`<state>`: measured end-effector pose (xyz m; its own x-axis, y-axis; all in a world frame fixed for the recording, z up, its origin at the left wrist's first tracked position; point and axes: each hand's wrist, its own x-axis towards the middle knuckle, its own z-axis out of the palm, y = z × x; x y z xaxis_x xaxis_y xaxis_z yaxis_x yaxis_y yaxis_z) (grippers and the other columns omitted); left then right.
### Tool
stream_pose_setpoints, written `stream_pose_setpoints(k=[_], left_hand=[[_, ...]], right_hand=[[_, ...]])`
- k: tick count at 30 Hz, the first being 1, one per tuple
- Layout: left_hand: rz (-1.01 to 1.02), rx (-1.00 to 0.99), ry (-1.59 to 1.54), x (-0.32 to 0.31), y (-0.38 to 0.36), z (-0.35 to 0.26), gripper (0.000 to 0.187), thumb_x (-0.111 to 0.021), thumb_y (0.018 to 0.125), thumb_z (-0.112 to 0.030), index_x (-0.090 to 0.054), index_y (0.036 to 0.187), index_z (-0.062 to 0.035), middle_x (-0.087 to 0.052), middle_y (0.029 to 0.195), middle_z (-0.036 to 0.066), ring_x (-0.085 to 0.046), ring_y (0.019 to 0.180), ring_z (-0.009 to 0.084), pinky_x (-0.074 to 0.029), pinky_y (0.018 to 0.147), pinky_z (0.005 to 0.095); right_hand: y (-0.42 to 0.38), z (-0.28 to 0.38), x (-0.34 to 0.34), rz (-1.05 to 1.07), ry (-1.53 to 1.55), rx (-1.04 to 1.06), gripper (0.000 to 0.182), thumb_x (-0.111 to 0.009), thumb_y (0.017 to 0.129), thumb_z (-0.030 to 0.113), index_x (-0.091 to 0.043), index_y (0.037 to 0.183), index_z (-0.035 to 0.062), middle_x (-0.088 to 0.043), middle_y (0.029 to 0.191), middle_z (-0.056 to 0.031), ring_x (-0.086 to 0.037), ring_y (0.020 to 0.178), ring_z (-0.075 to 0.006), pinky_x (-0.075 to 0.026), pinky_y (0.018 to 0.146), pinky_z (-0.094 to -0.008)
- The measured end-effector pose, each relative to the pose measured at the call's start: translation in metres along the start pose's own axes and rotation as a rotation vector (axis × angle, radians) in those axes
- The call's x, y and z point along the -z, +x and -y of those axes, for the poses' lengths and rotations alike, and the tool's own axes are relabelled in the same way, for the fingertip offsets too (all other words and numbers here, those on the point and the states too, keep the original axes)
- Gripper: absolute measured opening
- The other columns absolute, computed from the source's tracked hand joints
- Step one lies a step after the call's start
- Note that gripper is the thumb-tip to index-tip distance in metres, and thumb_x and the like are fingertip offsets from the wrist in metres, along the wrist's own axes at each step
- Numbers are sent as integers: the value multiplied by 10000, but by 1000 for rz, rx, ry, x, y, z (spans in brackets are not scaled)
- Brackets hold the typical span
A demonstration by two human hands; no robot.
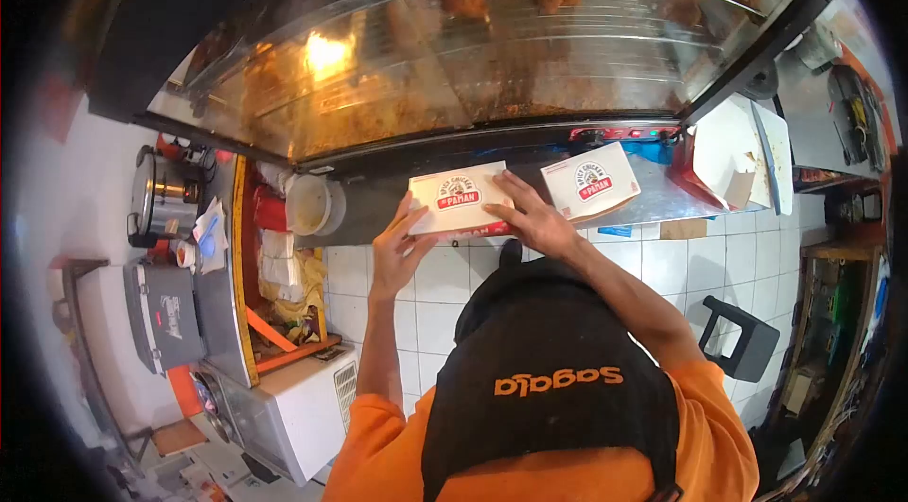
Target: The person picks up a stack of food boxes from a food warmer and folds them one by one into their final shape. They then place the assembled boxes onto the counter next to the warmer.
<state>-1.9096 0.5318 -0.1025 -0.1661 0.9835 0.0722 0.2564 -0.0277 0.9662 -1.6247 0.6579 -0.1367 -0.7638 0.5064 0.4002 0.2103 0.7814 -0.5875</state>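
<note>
A white takeaway box [454, 199] with a red chicken logo lies on the metal counter [662, 204] below the glass display case. My left hand [400, 247] touches the box's left edge with its fingers apart. My right hand [526, 214] rests flat on the box's right part, pressing the lid. A second white box [590, 182] with the same logo sits just right of my right hand, tilted.
A glass warmer [473, 39] full of fried chicken fills the top. A steel pot [163, 198], a plastic container [312, 205], napkins and a microwave [284, 407] stand at the left. Open white boxes [738, 157] sit at the right, a black stool [742, 337] on the tiled floor.
</note>
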Motion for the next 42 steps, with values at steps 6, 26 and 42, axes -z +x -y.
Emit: stream_pose_setpoints(k=[6, 26, 42], left_hand=[[-73, -216, 449, -29, -1, 73, 506, -842, 831, -195, -687, 1272, -1, -506, 1507, 248, -456, 1440, 376, -417, 1141, 421], [569, -432, 1123, -22, 48, 24, 878, -677, 913, -534, -373, 1543, -3, -254, 1634, 273, -234, 1451, 606, -445, 1096, 599], [514, -524, 986, -13, 51, 56, 659, -692, 941, -302, -447, 1543, -195, -302, 1651, 146, -182, 1496, 562, -607, 915, 514]], right_hand=[[-4, -28, -42, 207, -96, -130, 651, -769, 857, 184, -475, 1432, 100, -286, 1628, -210, -180, 1534, -479, -458, 1137, -517], [32, -29, -8, 455, -485, 159, 830, -727, 831, 585, -423, 1547, 297, -285, 1595, -311, -338, 1425, -571, -360, 1177, -587], [26, -47, -18, 451, -492, 167, 651, -541, 1011, 449, -264, 1599, 409, -221, 1630, -262, -266, 1474, -547, -365, 1184, -576]])
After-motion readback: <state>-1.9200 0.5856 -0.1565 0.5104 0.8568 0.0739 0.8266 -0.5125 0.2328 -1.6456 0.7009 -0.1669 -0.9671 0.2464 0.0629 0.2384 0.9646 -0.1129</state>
